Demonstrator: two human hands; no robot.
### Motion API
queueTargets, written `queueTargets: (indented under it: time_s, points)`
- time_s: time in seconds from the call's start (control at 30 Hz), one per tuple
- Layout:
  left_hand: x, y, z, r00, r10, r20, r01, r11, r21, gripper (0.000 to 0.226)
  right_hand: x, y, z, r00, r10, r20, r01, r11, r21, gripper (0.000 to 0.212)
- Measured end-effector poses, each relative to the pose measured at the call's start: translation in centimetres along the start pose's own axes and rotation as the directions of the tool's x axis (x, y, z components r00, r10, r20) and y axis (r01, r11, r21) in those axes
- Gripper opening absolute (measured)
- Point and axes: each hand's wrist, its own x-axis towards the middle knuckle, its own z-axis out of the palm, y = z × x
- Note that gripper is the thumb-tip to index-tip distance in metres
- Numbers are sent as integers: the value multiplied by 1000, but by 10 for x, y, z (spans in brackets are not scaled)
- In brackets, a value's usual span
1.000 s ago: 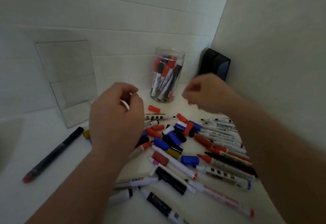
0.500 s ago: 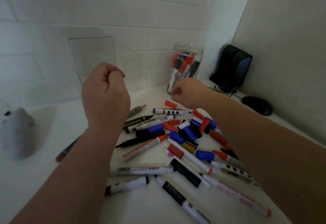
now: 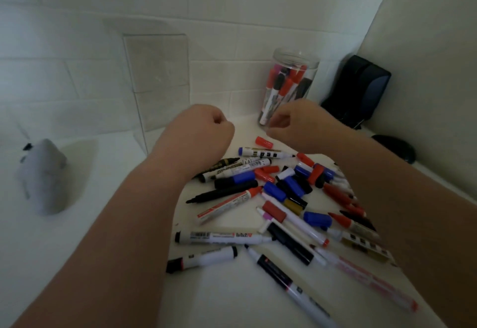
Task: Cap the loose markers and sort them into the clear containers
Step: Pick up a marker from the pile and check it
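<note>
as it stands, jar (image 3: 296,57) holds markers (image 3: 277,90).

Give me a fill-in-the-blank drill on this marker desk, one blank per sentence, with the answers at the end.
1. The round clear jar at the back holds capped ____.
2. The lone cap lying just in front of the jar is ____ in colour.
3. The left hand has its fingers curled into a ____.
4. The black box stands to the ____ of the jar.

Missing words: markers; red; fist; right.
</note>
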Motion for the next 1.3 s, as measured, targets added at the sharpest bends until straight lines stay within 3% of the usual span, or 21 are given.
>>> queueTargets:
  time_s: [0.13,0.23,0.4,0.6,0.8,0.97,1.03,1.17,1.3]
  points:
    - [-6,2,5,934,75,350,-174,949,262,8,-52,11,-10,998,17,52,-18,1000,22,11]
    - [-15,7,11,879,31,476,-246,884,396,18,-89,20,-16,997,46,60,-49,998,49,10]
    - [-24,17,25,893,-16,450,-237,832,501,21,-128,35,-16,993,113,21,-115,982,153,6]
    - [-27,26,34,883,-87,461,-221,789,573,23,-123,35,4,992,100,-79,-79,969,235,7]
    - [-21,23,17,931,-102,351,-68,896,439,17,-74,3,8,999,-35,31,30,988,150,11]
    - [-11,10,1,998,-64,-11,65,986,152,11,-42,-12,18,987,-36,154,32,999,25,8]
    - [-8,6,5,994,-27,-105,37,994,101,13,-37,-17,22,982,-18,190,23,999,-27,10]
    - [-8,5,16,986,37,-160,-35,999,14,18,-33,-25,29,976,18,217,3,995,-96,9]
    - [-8,6,24,982,88,-166,-103,991,-89,16,-42,-19,18,991,0,133,-1,1000,11,6]
